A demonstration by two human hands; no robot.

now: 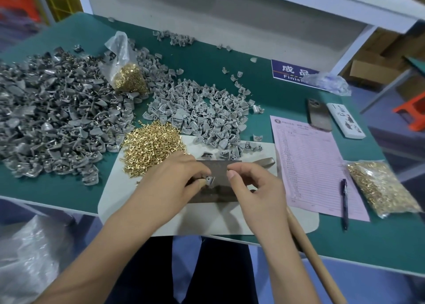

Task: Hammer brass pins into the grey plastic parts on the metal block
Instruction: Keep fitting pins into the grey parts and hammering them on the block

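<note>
On a white mat at the table's near edge lies the dark metal block point(216, 194). My left hand point(177, 179) pinches a small grey plastic part point(209, 179) between thumb and fingers just above the block. My right hand point(253, 188) hovers beside it with curled fingers, its thumb tip close to the part; whether it holds a pin is hidden. A hammer lies under that hand, its head point(264, 162) at the block's far right and its wooden handle point(315, 260) running toward me. Loose brass pins point(151, 146) are heaped left of the block.
A large pile of grey parts with pins point(50, 115) covers the left of the green table, and a lighter pile point(207, 112) sits behind the block. Two bags of pins point(130, 78) point(381, 188), a pink form point(315, 165), a pen point(344, 202) and a phone point(318, 115) are also there.
</note>
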